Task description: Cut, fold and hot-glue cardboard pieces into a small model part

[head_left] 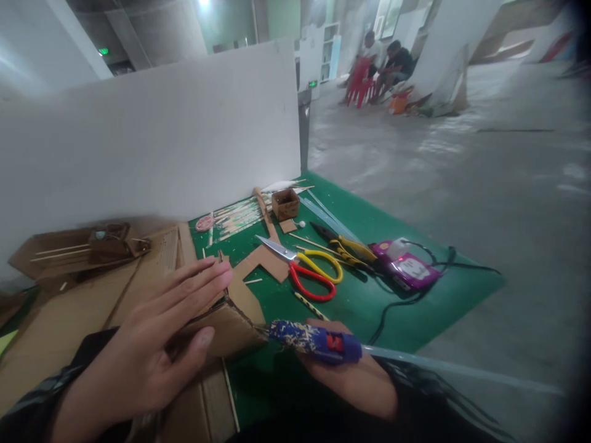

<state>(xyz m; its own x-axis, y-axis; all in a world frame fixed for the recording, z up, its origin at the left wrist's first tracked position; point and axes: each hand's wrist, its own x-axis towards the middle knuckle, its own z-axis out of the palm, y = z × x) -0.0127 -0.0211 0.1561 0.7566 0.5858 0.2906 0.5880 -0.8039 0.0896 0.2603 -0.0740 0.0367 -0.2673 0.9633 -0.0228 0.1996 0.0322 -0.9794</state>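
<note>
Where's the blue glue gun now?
Low in the head view, just right of the middle, the glue gun is in the right hand, pointing left at the folded cardboard.

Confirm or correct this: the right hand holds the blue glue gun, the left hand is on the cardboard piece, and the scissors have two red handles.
Not quite: the head view shows the scissors with one red and one yellow handle. The right hand holds the blue glue gun, the left hand is on the cardboard piece.

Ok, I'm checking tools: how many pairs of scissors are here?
1: the scissors with red and yellow handles lie on the table near the pliers. Flat cardboard could hide more.
</note>
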